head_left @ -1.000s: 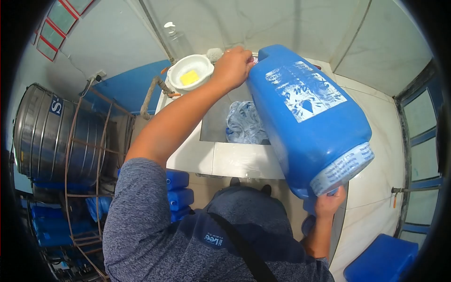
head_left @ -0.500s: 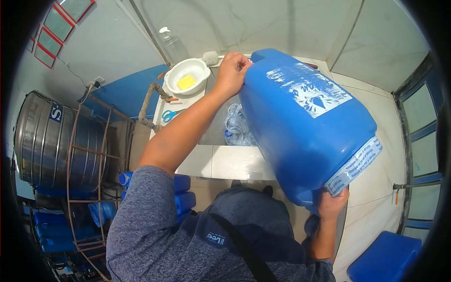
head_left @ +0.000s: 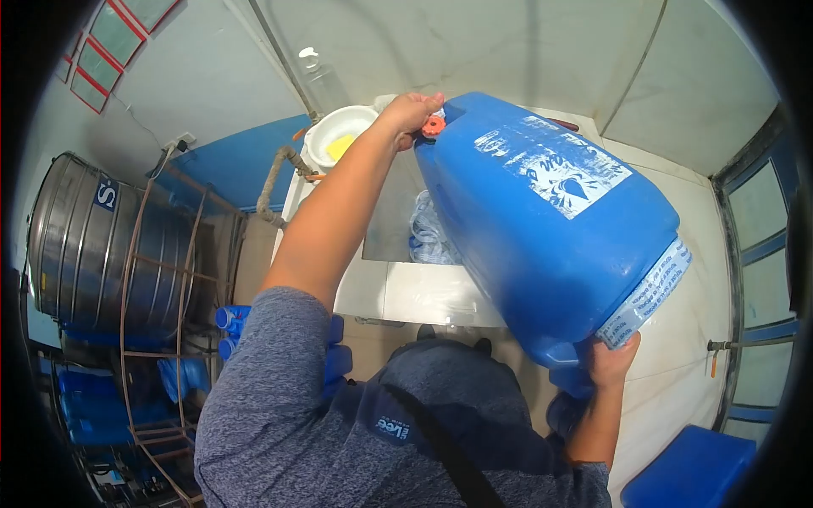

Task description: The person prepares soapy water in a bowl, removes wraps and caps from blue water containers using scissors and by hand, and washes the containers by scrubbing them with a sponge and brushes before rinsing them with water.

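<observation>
A large blue water jug (head_left: 542, 212) lies tilted across the sink counter, a scuffed white label on its upper face. At its far left corner sits a small orange tap (head_left: 434, 127). The fingers of my left hand (head_left: 412, 117) are closed around that tap. At the jug's near right end, a strip of printed plastic seal (head_left: 648, 292) wraps the wide mouth. Right beneath the seal, my right hand (head_left: 614, 360) grips the jug's lower end, its fingers partly hidden. A tangle of clear, blue-printed plastic (head_left: 430, 229) lies in the sink beside the jug.
A white basin (head_left: 326, 151) with a yellow sponge (head_left: 340, 147) stands back left, near a clear pump bottle (head_left: 322, 80). Pipes with orange valves run along the counter's left side. Blue jugs (head_left: 336, 360) stand below; another blue container (head_left: 690, 466) is at lower right.
The jug has turned slightly, bringing the orange tap into view. My left hand has shifted a little left around it; my right hand has moved slightly right with the jug's end.
</observation>
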`<state>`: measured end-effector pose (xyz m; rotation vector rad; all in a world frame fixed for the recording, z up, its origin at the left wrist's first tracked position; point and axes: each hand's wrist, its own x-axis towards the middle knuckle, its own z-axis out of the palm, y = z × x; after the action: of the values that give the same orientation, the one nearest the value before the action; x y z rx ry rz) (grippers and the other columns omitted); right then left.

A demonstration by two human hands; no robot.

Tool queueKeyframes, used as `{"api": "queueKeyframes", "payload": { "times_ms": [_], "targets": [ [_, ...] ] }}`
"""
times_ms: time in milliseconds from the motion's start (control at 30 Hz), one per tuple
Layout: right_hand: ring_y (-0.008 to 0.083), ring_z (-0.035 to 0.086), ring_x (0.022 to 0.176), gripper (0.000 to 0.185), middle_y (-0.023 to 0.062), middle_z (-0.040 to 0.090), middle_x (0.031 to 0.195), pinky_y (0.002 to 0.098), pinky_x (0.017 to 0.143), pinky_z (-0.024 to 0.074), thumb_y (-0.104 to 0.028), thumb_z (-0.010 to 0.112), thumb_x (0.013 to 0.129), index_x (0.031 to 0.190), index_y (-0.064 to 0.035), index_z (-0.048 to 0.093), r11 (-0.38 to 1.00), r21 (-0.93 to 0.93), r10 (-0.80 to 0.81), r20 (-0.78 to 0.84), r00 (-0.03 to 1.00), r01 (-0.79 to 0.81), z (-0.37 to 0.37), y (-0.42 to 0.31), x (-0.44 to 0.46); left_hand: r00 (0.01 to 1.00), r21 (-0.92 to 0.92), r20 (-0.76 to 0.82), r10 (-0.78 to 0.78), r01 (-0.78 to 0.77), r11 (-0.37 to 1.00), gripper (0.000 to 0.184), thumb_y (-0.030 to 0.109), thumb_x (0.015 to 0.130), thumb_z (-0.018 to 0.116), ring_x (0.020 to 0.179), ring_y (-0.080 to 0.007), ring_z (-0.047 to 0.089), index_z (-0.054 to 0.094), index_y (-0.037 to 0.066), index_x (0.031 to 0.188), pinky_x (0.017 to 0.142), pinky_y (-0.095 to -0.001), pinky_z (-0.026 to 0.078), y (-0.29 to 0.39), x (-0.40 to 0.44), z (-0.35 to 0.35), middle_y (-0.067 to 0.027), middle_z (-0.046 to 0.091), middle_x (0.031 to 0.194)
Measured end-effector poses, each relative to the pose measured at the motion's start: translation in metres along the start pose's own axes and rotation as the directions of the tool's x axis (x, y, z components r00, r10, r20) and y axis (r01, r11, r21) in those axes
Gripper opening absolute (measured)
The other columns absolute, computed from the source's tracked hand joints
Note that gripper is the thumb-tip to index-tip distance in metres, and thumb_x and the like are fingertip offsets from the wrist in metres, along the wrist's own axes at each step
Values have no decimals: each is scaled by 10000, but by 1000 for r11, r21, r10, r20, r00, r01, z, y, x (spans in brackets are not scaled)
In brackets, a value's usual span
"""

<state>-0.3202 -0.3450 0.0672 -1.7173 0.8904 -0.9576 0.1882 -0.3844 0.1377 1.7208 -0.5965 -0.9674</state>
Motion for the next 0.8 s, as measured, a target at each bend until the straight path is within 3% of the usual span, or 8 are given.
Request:
{"api": "queueKeyframes", "payload": {
  "times_ms": [100,167,200,267,333,400,633,800],
  "targets": [
    [175,664,823,240,75,712,897,341,763,526,-185,749,822,964,-2,684,999,-7,-47,-48,998,47,-2,7,0,998,-295,-58,-37,18,955,318,293,1069,561,704,-120,597,576,-6,1179,558,-317,489,1,-8,8,-95,671,967],
    [165,655,832,247,77,705,915,338,762,525,-193,749,826,966,-1,680,993,-56,-104,-69,992,100,-3,11,2,984,-606,-143,-107,-2,795,307,290,1089,511,655,-118,528,551,-11,1134,554,-331,489,-12,0,6,-91,614,949],
    [169,646,855,266,76,690,943,343,770,525,-168,736,835,1019,8,659,989,-81,-133,-63,989,128,-5,15,2,984,-608,-145,-107,-3,794,307,290,1089,511,655,-118,528,551,-11,1134,554,-331,489,-28,12,3,-91,614,949],
    [173,637,878,291,75,676,971,348,778,525,-142,723,844,1072,18,638,983,-103,-159,-55,986,152,-2,18,1,961,-832,-272,56,-264,488,296,299,1093,501,640,-120,483,517,4,1091,570,-304,486,-49,23,1,-51,539,879],
    [204,632,912,364,77,651,1046,375,796,527,-89,696,877,1191,39,561,949,311,12,-181,983,45,0,19,1,947,-817,-306,101,-316,483,257,298,1096,493,630,-106,447,487,42,1082,563,-265,448,-52,10,13,-30,487,857],
    [221,619,972,443,86,630,1086,386,865,519,-70,694,905,1279,52,492,951,305,0,-164,987,50,-7,27,0,915,-865,-295,275,-378,330,229,309,1089,506,610,-71,396,464,85,1098,514,-220,375,-53,2,17,-19,512,909],
    [228,596,1086,475,129,614,1205,373,986,473,-83,703,915,1319,61,498,994,112,40,-275,960,-9,-7,28,-6,824,-705,-303,480,-532,469,254,356,1052,584,520,-49,330,463,133,1048,441,-208,266,-43,-33,25,12,505,864],
    [233,589,1122,488,139,606,1235,385,1012,462,-45,694,891,1327,65,506,993,57,111,-293,950,-99,-3,15,3,922,-810,-60,383,-269,522,181,311,1030,595,490,-54,300,485,175,981,431,-218,215,-52,-49,5,18,493,777]
  ]
}}
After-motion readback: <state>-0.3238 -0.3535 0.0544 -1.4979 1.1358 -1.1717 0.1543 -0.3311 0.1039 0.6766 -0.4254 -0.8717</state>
